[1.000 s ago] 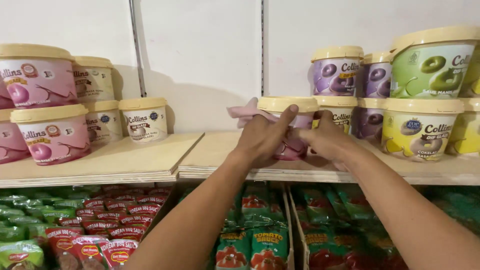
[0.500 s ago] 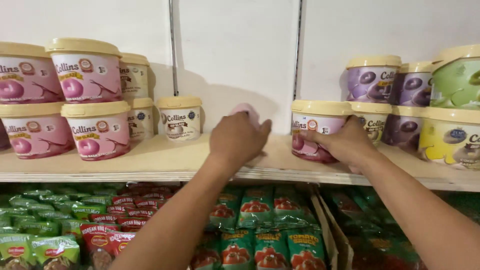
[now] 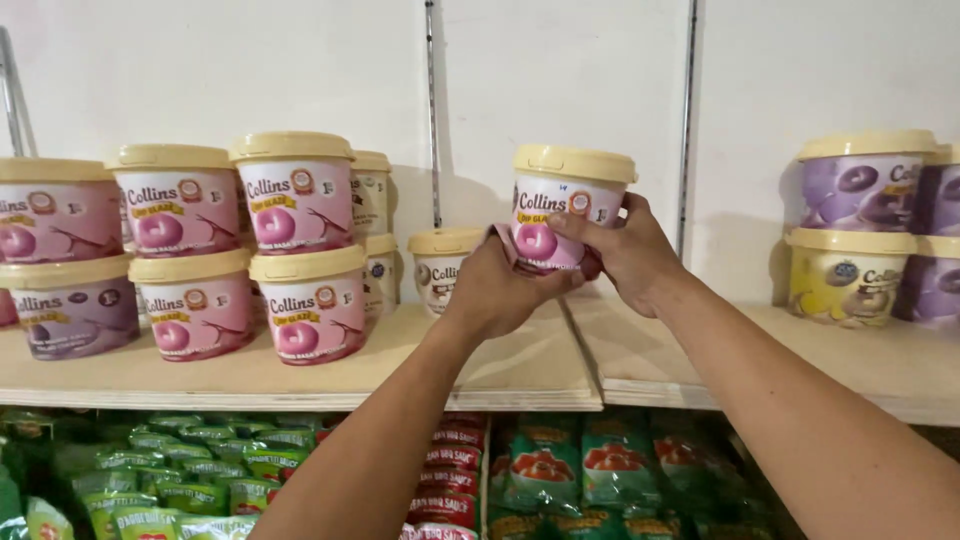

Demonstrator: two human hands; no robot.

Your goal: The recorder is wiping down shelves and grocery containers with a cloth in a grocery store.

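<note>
A pink tub (image 3: 562, 212) with a pale yellow lid is held up above the wooden shelf (image 3: 500, 365), clear of the boards. Both hands are closed on it — the left hand (image 3: 500, 285) cups its lower side, the right hand (image 3: 625, 250) wraps its front with fingers across the label. To the left stand stacked pink tubs (image 3: 300, 250); purple tubs (image 3: 865, 185) sit far right.

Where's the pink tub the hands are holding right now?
In the head view, the pink tub is centre frame, lifted above the wooden shelf, gripped between the left hand and right hand, right of the small brown tub.
</note>
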